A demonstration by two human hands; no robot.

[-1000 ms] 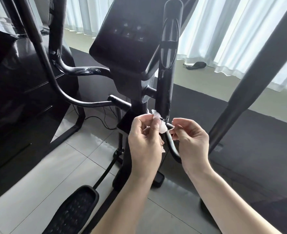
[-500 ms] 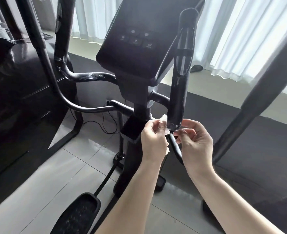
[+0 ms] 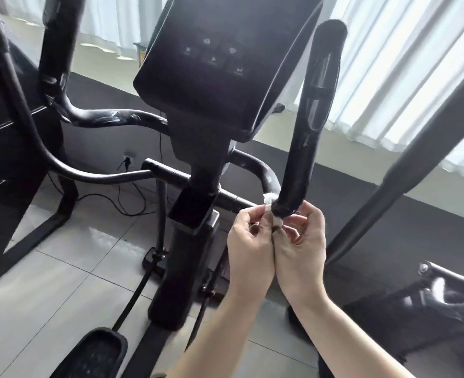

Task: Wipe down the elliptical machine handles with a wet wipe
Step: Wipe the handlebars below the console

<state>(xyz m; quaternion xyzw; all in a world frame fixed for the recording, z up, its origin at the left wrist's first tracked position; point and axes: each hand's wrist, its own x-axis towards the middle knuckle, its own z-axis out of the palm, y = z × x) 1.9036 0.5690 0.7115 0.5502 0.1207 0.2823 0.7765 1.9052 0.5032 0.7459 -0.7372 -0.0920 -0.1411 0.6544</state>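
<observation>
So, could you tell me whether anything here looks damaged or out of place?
Yes: the curved black tubular handlebar left of the black console carries crinkled, shiny patches at its bends, like clear film or tape. Nothing else stands out. The left hand and right hand pinch a white wet wipe.

- The right handle [image 3: 307,132], a black padded grip, is standing nearly upright, leaning slightly right.
- The left handle [image 3: 56,42], also black, is rising at upper left, well apart.
- The wet wipe [image 3: 269,205], small, white and crumpled, is sitting against the right handle's lower end, apparently being pinched by the left hand [image 3: 248,241] and right hand [image 3: 299,241].
</observation>
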